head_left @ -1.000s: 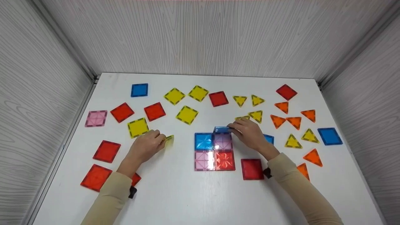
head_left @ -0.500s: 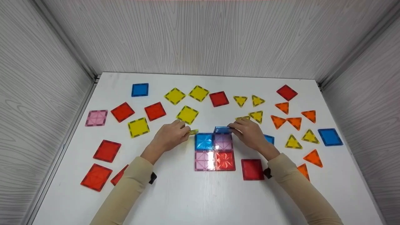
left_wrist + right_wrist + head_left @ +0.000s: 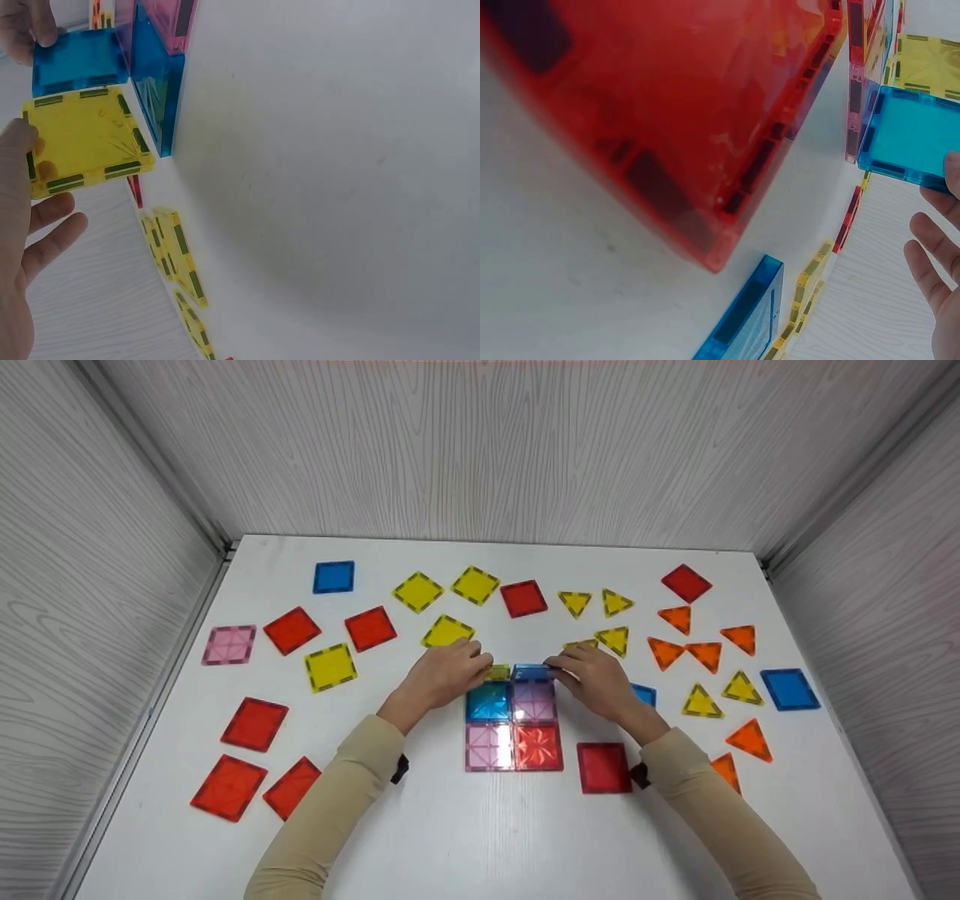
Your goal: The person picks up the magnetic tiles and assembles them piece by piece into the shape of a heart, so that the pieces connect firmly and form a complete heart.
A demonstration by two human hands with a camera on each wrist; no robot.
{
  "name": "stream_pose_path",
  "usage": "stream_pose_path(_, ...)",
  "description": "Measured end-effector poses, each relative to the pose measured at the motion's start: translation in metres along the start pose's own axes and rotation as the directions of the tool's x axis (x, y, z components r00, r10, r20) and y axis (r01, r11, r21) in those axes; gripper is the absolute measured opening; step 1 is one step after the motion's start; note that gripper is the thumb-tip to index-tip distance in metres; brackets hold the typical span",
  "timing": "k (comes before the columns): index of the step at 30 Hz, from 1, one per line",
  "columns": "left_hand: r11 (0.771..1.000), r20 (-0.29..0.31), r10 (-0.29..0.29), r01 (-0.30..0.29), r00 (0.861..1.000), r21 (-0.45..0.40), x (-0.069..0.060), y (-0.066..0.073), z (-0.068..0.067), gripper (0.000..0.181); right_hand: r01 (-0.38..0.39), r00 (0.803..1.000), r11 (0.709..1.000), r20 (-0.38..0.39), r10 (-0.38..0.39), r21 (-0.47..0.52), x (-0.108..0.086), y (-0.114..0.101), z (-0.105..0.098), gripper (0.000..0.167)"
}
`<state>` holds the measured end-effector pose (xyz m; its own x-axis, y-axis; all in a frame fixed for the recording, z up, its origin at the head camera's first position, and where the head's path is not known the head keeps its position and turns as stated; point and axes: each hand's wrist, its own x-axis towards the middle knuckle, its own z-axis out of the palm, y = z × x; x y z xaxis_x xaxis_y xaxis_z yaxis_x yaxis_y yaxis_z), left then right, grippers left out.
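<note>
My left hand point(image 3: 442, 671) pinches a yellow square magnetic tile point(image 3: 86, 139), standing on edge at the back of a flat blue tile point(image 3: 487, 703). Beside it, my right hand point(image 3: 596, 679) pinches an upright blue square tile point(image 3: 911, 135) at the back edge of a flat pink tile point(image 3: 534, 703). The two upright tiles stand side by side; whether the yellow one touches the flat blue tile I cannot tell. A second pink tile point(image 3: 489, 746) and a red tile point(image 3: 538, 748) complete the flat two-by-two block.
Loose square tiles lie left and behind, among them a red one point(image 3: 255, 724) and a yellow one point(image 3: 331, 667). Yellow triangles point(image 3: 702, 701) and orange triangles point(image 3: 750, 739) are scattered at right. Another red square point(image 3: 604, 768) lies near my right wrist; a blue tile point(image 3: 643, 695) is partly hidden by it.
My left hand has carried the yellow tile rightward to the back of the block, beside the upright blue tile. My right hand has stayed in place with the blue tile.
</note>
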<state>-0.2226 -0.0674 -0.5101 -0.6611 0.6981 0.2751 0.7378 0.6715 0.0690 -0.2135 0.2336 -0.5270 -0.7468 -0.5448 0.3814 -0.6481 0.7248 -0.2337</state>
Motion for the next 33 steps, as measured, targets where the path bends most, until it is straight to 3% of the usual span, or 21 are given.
stream_pose_path(13,0.999,-0.005,-0.051,0.051,0.999,-0.008,0.008,-0.003,0.007,0.020,-0.002,1.000,1.000,-0.018,0.003,0.016,0.005,0.002,0.000,0.018)
stream_pose_path(18,0.993,0.015,-0.102,0.103,0.995,-0.058,0.001,-0.005,0.001,0.030,-0.010,1.000,1.000,-0.021,0.010,0.023,0.006,0.003,0.000,0.018)
stream_pose_path(24,0.970,0.056,-0.220,0.225,0.974,-0.088,-0.038,-0.013,-0.009,0.042,-0.014,1.000,0.999,-0.018,0.015,0.040,0.006,0.004,0.001,0.018)
stream_pose_path(33,0.939,0.056,-0.339,0.341,0.939,-0.045,-0.125,-0.028,-0.024,0.046,-0.031,1.000,0.999,-0.002,0.031,0.029,0.006,0.005,0.002,0.019)
